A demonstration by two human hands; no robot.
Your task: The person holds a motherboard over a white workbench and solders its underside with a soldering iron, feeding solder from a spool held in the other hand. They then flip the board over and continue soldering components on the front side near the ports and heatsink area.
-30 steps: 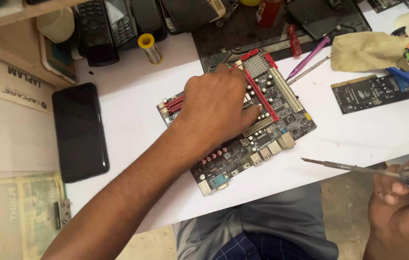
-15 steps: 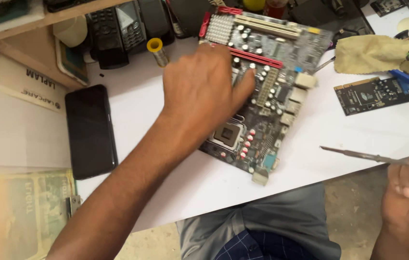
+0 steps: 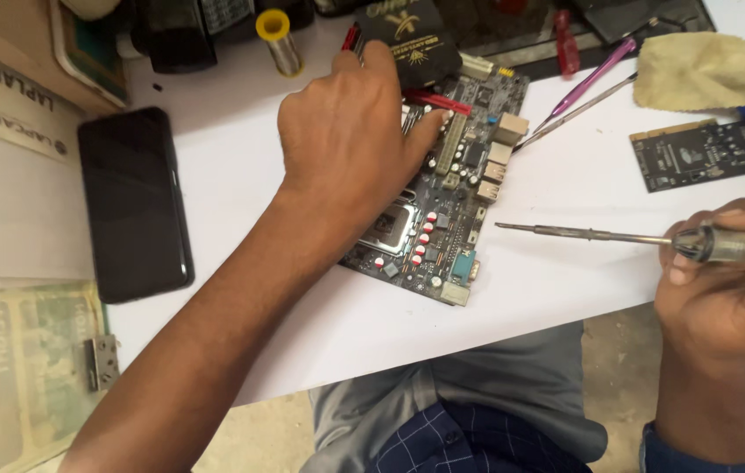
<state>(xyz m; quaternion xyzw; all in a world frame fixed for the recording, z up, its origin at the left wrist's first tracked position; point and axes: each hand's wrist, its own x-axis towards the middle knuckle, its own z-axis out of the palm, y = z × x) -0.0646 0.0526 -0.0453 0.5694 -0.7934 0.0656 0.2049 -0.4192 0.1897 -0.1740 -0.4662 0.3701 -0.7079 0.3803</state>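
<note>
Left grip (image 3: 351, 144) apparently flat atop motherboard (image 3: 443, 219), screwdriver (image 3: 600, 235) beside.

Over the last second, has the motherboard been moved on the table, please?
Yes. The motherboard has been turned under the left hand and slid away from the person, toward the solder spool; the phone gives the fixed reference.

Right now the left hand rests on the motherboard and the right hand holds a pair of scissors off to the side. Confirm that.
Not quite. The head view shows the left hand on the motherboard, but the right hand holds a screwdriver, not scissors, off to the side over the white table.
</note>
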